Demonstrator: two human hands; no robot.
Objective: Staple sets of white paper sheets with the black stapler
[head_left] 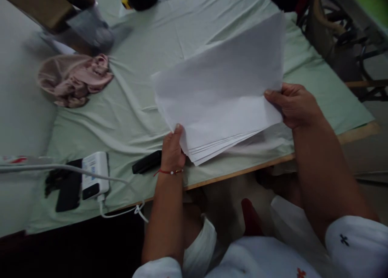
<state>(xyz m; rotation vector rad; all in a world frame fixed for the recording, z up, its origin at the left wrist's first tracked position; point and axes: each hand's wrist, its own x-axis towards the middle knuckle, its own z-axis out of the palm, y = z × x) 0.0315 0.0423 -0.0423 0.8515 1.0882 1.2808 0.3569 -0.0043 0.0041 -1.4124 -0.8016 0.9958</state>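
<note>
A stack of white paper sheets (221, 88) is lifted at an angle over a table covered with pale green cloth (136, 100). My left hand (172, 148) grips the stack's near left corner, thumb on top; a red thread bracelet sits on that wrist. My right hand (292, 104) pinches the stack's right edge, thumb on the top sheet. The sheets fan out slightly along the near edge.
A black stapler-like object (147, 162) lies just left of my left hand. A white power bank (94, 175) with a cable and a black phone (68, 191) lie at the near left. Crumpled pink fabric (74, 79) sits further back. A wooden chair (333, 31) stands at the right.
</note>
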